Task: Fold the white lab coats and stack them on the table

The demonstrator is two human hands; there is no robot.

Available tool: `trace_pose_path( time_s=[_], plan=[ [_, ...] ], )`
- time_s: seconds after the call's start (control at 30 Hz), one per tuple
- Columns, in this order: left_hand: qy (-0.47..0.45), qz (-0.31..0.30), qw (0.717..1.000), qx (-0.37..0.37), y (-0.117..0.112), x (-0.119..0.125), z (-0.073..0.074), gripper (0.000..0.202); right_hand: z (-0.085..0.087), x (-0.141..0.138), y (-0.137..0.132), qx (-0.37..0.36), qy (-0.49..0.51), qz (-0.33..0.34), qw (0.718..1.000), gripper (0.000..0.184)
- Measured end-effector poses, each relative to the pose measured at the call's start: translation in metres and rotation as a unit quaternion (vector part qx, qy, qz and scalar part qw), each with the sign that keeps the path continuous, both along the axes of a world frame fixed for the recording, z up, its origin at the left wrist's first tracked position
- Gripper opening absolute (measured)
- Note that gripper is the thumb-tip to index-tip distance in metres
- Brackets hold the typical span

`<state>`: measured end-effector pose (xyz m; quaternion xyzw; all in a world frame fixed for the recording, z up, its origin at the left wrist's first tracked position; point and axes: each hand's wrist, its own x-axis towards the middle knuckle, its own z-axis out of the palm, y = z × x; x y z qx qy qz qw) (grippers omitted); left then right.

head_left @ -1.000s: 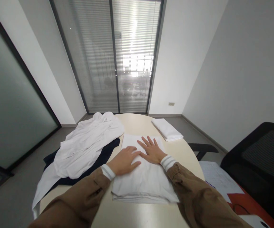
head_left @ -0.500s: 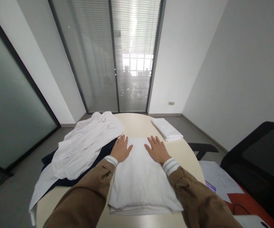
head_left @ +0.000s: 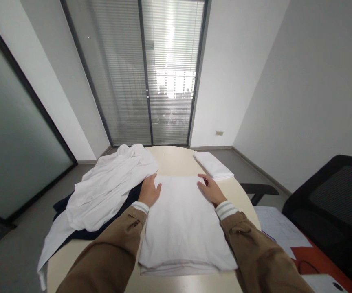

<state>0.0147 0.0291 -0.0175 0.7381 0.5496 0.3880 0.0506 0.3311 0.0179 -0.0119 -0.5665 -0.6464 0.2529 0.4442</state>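
Observation:
A folded white garment [head_left: 185, 224] lies flat on the round table in front of me, its layered edge toward me. My left hand [head_left: 149, 191] is at its far left corner, thumb apart from the fingers. At the far right corner is my right hand [head_left: 212, 189], thumb and fingers also apart. Both hands are at the cloth's side edges; whether the fingertips touch it is hard to tell. Beside my left arm, a loose heap of white clothing [head_left: 111, 183] rests on dark navy cloth [head_left: 86, 235].
A folded white cloth [head_left: 214, 165] sits at the table's [head_left: 176, 156] far right. A black office chair [head_left: 337, 207] stands to the right, near papers [head_left: 278, 226] on a red surface [head_left: 316, 258]. Part of the white heap hangs over the table's left edge.
My hands were lying flat on the garment with fingers spread. They have moved outward to its left and right far corners, with the fingers now bent.

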Motion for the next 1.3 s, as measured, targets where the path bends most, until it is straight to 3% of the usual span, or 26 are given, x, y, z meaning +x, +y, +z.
trace_pose_path(
  time_s=[0.13, 0.23, 0.33, 0.47, 0.57, 0.7, 0.87, 0.97, 1.03, 1.17, 1.3],
  plan=[
    [-0.176, -0.018, 0.984, -0.025, 0.002, 0.003, 0.003, 0.05, 0.002, 0.004, 0.001, -0.043, 0.186, -0.023, 0.981, 0.051],
    [-0.315, -0.017, 0.944, -0.095, 0.004, 0.003, 0.007, 0.055, 0.006, 0.001, -0.002, -0.065, 0.268, -0.026, 0.961, 0.054],
    [-0.402, -0.027, 0.906, -0.129, 0.006, 0.002, 0.012, 0.051, 0.013, -0.004, -0.007, -0.131, 0.342, 0.0, 0.93, 0.056],
    [-0.489, -0.07, 0.86, -0.13, 0.007, 0.002, 0.018, 0.052, 0.026, -0.008, -0.02, -0.2, 0.354, 0.089, 0.909, 0.049],
    [-0.56, -0.098, 0.803, -0.179, 0.005, 0.005, 0.021, 0.055, 0.032, -0.01, -0.029, -0.218, 0.333, 0.166, 0.902, 0.046],
    [-0.593, -0.172, 0.738, -0.272, -0.007, 0.011, 0.026, 0.054, 0.03, -0.009, -0.025, -0.161, 0.333, 0.149, 0.917, 0.048],
    [-0.531, -0.208, 0.754, -0.325, -0.022, 0.014, 0.03, 0.069, 0.023, -0.004, -0.012, -0.09, 0.357, 0.085, 0.926, 0.051],
    [-0.5, -0.207, 0.769, -0.341, -0.023, 0.014, 0.028, 0.065, 0.025, -0.004, -0.013, -0.072, 0.383, 0.062, 0.919, 0.052],
    [-0.498, -0.188, 0.783, -0.321, -0.021, 0.012, 0.027, 0.06, 0.03, -0.006, -0.019, -0.091, 0.396, 0.08, 0.91, 0.058],
    [-0.507, -0.13, 0.817, -0.242, -0.015, 0.008, 0.029, 0.053, 0.038, -0.011, -0.032, -0.16, 0.373, 0.188, 0.895, 0.077],
    [-0.504, -0.118, 0.829, -0.21, -0.011, 0.003, 0.027, 0.05, 0.038, -0.012, -0.034, -0.201, 0.332, 0.235, 0.891, 0.071]
  ],
)
